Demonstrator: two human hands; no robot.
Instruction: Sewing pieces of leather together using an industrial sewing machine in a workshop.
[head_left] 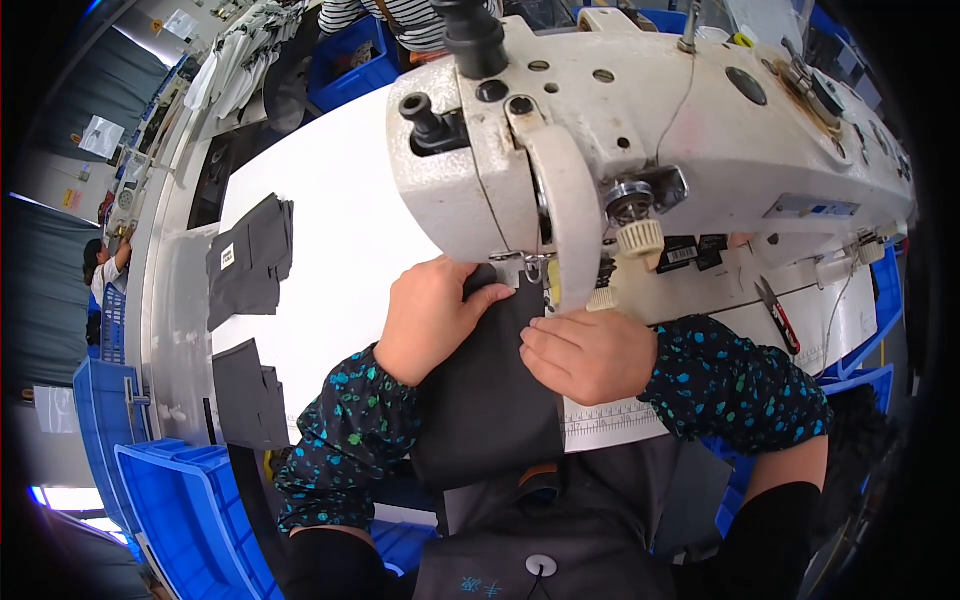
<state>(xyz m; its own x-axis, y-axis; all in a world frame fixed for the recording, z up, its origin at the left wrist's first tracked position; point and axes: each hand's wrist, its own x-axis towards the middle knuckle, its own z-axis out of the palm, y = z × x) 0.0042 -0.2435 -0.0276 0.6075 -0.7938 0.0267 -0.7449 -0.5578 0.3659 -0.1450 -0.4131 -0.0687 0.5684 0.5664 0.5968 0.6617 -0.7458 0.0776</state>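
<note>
A dark grey piece of fabric lies under the needle area of a white sewing machine and hangs over the table's front edge toward my lap. My left hand is closed on the fabric's left side, thumb on top, just before the presser foot. A small whitish patch shows by the thumb tip; I cannot tell what it is. With fingers curled together, my right hand grips the fabric's right edge, close to the foot. Part of the sewing spot is hidden by the machine head.
Stacked dark fabric pieces and more cut pieces lie at the table's left. Red-handled thread snips rest at the right. A ruler strip runs along the front edge. Blue bins stand at lower left; other people sit farther off.
</note>
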